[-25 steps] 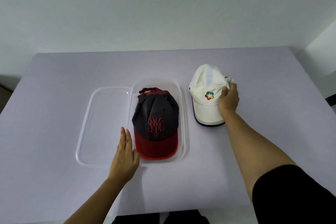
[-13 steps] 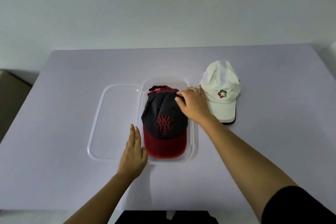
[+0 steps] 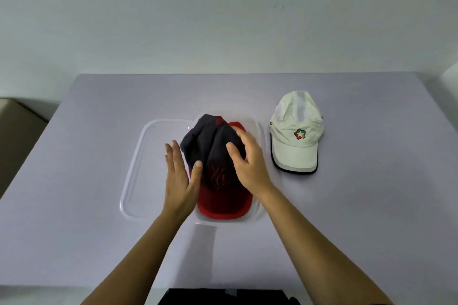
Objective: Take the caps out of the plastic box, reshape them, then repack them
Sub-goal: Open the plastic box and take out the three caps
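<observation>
Cupping the dark cap [image 3: 218, 163] from both sides, the hands look set to lift it from the plastic box [image 3: 257, 210], where it sits. The left hand [image 3: 179, 181] lays its fingers [image 3: 173, 156] straight and together along the cap's side; the right hand [image 3: 247, 163] curls its fingers over the crown. The white cap [image 3: 296, 136] rests on the bench [image 3: 99, 230] just right of the box, already out.

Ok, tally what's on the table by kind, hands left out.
caps: 2 (dark cap, white cap)
box: 1
lid: 1
total: 4
</observation>
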